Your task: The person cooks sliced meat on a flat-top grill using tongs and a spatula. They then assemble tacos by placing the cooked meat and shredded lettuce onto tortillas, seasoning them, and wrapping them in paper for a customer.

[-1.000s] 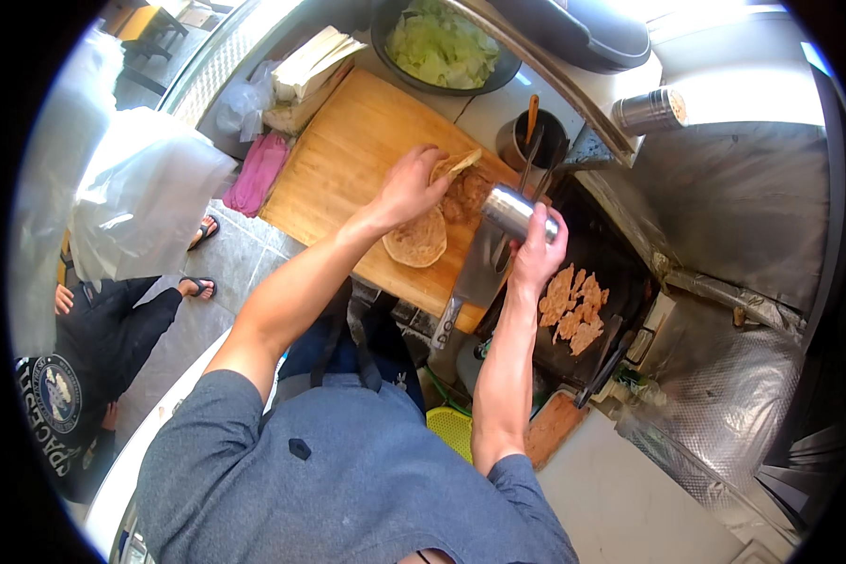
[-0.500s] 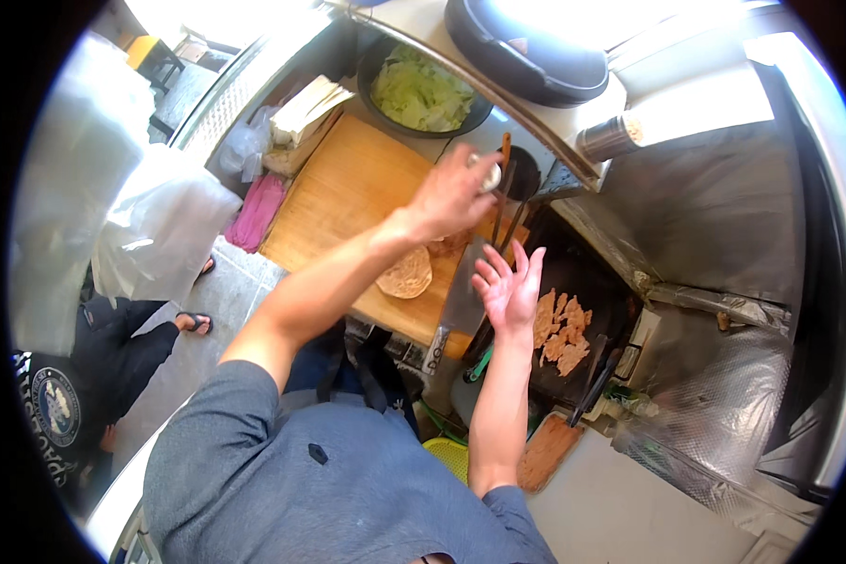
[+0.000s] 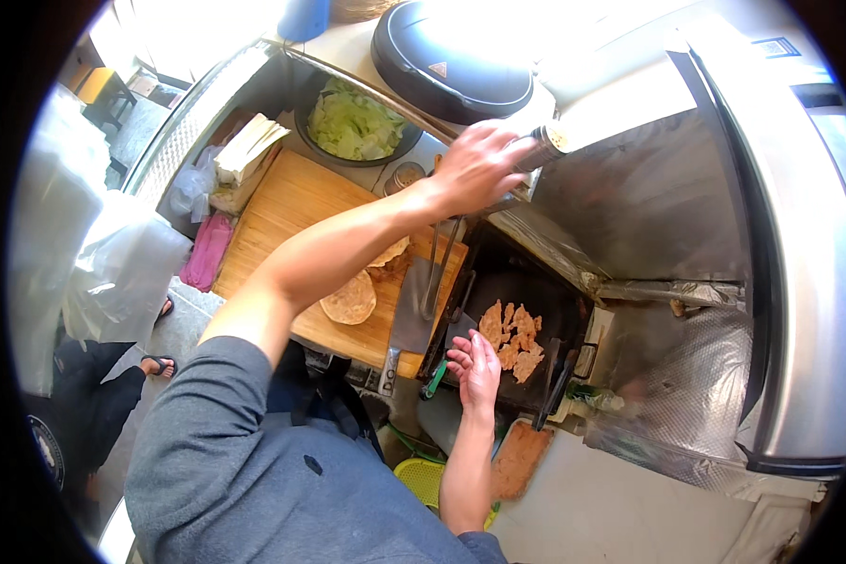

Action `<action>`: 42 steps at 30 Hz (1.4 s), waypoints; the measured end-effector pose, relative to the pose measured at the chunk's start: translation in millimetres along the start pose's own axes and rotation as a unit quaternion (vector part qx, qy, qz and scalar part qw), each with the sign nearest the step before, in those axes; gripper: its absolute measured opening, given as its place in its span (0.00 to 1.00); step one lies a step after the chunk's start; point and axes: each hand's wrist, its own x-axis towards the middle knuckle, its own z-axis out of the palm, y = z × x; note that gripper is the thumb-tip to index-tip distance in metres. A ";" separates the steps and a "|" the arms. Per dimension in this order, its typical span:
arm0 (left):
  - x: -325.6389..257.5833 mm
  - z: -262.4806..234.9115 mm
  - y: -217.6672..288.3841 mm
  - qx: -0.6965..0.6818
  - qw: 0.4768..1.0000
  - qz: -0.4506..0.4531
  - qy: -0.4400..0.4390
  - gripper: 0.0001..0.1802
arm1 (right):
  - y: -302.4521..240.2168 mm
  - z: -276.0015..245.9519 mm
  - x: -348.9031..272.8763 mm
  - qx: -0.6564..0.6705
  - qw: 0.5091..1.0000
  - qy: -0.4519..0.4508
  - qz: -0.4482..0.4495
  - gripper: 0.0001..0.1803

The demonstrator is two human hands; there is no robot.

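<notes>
Left hand [image 3: 475,177]: fingers partly curled at a dark-sided shaker [image 3: 541,150]; whether the grip had closed could not be told. Right hand [image 3: 479,374]: fingers loosely half-open, holding nothing, just left of the browned meat pieces [image 3: 526,361] on the griddle [image 3: 503,273]. 2 flatbread pieces [image 3: 350,299] lay on the cutting board [image 3: 277,211], below and left of the left fingers, 1 partly hidden by the forearm. Judged part-way: bread out, meat browned; lettuce [image 3: 352,127] remained in its bowl [image 3: 367,163], left of the left fingers, none visible on the bread
</notes>
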 end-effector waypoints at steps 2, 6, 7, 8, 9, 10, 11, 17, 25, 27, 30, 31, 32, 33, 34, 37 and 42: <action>49.4 17.1 8.1 0.029 0.999 -0.023 0.007 0.42 | -10.3 12.2 4.1 0.005 1.000 -0.016 -0.016 0.23; 88.7 32.7 1.5 -0.040 0.976 -0.136 -0.167 0.44 | -28.3 40.1 11.9 0.007 0.998 -0.055 -0.031 0.22; 88.6 32.8 0.8 -0.069 0.963 -0.159 -0.207 0.44 | -28.9 42.5 16.5 -0.003 0.997 -0.062 -0.040 0.23; 81.7 31.9 2.2 -0.077 0.971 -0.146 -0.174 0.43 | -32.0 45.1 21.3 0.016 0.996 -0.068 -0.057 0.24; 66.3 25.0 15.8 -0.091 0.976 -0.133 -0.147 0.43 | -32.9 44.2 26.3 0.037 0.994 -0.067 -0.072 0.24; 49.4 14.8 28.4 -0.100 0.980 -0.120 -0.121 0.43 | -32.7 46.9 32.6 0.061 0.992 -0.069 -0.085 0.25; 27.1 4.1 40.9 -0.155 0.966 -0.151 -0.138 0.44 | -32.4 49.7 37.7 0.091 0.987 -0.087 -0.097 0.29; -131.8 -31.7 68.6 -0.316 0.905 -0.197 -0.206 0.55 | -41.4 103.4 62.2 0.378 0.923 -0.068 -0.017 0.36; -225.7 -61.8 -22.3 -0.013 0.934 -0.326 -0.145 0.36 | -22.5 116.0 100.5 -0.002 0.978 0.005 -0.206 0.30; -228.0 -68.9 -27.0 -0.018 0.930 -0.345 -0.127 0.33 | -30.5 130.8 95.1 -0.076 0.970 0.024 -0.229 0.33; -233.8 -73.8 -34.9 -0.021 0.930 -0.351 -0.106 0.30 | -26.7 141.0 105.0 -0.092 0.966 0.024 -0.240 0.34; -236.5 -74.2 -36.1 -0.021 0.931 -0.350 -0.100 0.30 | -35.0 144.2 101.2 -0.062 0.979 0.008 -0.192 0.34; -239.3 -74.0 -36.1 -0.022 0.930 -0.353 -0.102 0.30 | -32.7 145.7 102.9 -0.073 0.978 0.015 -0.196 0.34; -240.2 -73.9 -35.5 -0.022 0.929 -0.356 -0.103 0.29 | -30.9 147.8 105.5 -0.083 0.976 0.022 -0.201 0.34; -241.4 -73.9 -34.5 -0.023 0.927 -0.359 -0.104 0.29 | -28.9 148.6 107.3 -0.094 0.973 0.029 -0.206 0.34; -242.6 -77.3 -29.7 -0.008 0.927 -0.358 -0.109 0.28 | -25.9 144.5 113.2 -0.033 0.986 0.003 -0.165 0.33; -241.3 -78.9 -32.3 -0.013 0.924 -0.362 -0.120 0.28 | -23.9 144.1 120.6 0.036 0.992 -0.019 -0.120 0.33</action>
